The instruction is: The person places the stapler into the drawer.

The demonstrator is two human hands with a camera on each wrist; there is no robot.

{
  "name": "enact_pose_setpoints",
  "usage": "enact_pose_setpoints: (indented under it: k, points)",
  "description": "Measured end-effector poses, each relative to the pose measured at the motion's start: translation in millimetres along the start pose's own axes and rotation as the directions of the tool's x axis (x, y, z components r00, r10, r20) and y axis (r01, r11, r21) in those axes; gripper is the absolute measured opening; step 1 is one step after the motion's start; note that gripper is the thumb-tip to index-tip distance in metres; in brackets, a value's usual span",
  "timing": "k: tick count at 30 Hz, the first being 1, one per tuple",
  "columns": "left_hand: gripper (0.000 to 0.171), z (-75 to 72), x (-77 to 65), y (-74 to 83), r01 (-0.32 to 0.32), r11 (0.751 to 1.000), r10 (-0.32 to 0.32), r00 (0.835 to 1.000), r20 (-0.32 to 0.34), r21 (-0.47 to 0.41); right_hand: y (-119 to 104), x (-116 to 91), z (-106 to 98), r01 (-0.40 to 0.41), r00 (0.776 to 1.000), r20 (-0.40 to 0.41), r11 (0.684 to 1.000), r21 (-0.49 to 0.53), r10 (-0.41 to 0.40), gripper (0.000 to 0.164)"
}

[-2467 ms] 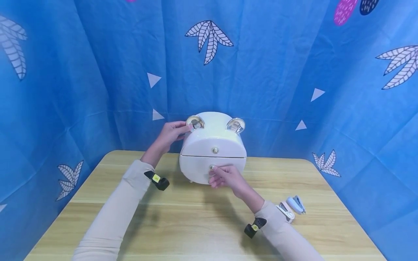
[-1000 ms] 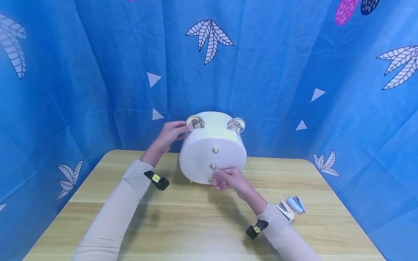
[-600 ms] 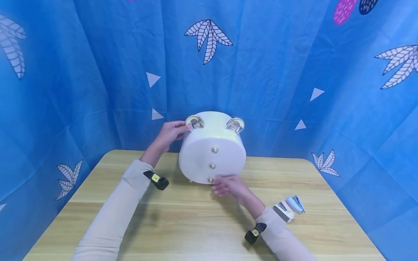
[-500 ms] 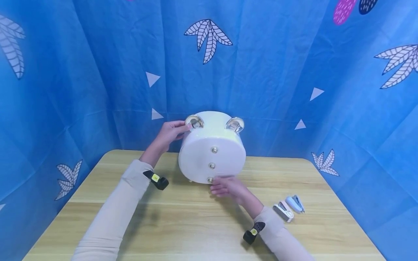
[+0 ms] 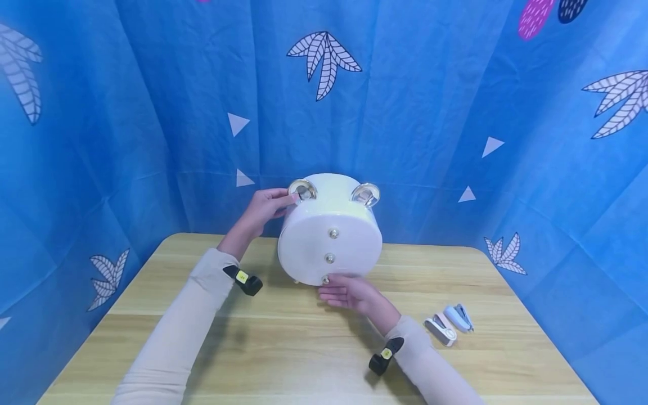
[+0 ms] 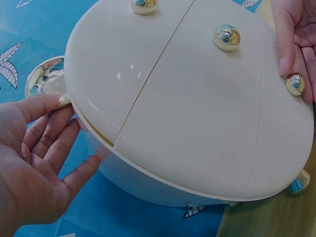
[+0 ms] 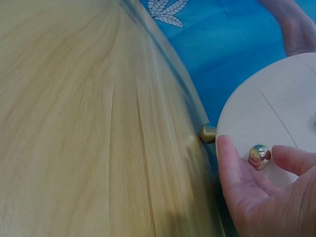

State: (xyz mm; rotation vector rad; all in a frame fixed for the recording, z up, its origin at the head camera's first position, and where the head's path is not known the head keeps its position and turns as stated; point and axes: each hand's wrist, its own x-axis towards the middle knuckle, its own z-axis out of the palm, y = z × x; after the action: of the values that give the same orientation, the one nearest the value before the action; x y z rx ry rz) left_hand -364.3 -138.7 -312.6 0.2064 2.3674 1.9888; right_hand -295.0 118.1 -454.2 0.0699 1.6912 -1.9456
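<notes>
A white rounded drawer box (image 5: 304, 247) with gold ear-shaped pieces stands at the back of the table. Three gold knobs run down its front, and thin seams divide the drawer fronts in the left wrist view. My left hand (image 5: 265, 208) pinches the left gold ear (image 6: 45, 79) between thumb and fingers. Low at the front is my right hand (image 5: 354, 293), its fingers extended under the lowest knob (image 7: 259, 157) and its thumb beside that knob. Whether the thumb touches the knob, I cannot tell.
Two small staplers, one white and pink (image 5: 441, 328) and one light blue (image 5: 458, 318), lie to the right on the wooden table (image 5: 283, 349). A blue patterned curtain (image 5: 425, 112) surrounds the table's back and sides.
My right hand has let go of the middle knob and moved down to the lowest one, its fingers straightening. The dark seam across the box front has vanished in the head view. My left hand stays put.
</notes>
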Motion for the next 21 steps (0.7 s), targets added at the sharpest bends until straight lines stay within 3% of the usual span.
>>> enact_pose_setpoints:
  k: [21]
  points:
    - [0.042, -0.6, 3.4, -3.0, -0.007, 1.0, 0.007, 1.0, 0.004, 0.007, -0.5, 5.6, -3.6, -0.018, 1.0, -0.002, 1.0, 0.008, 0.018, 0.032]
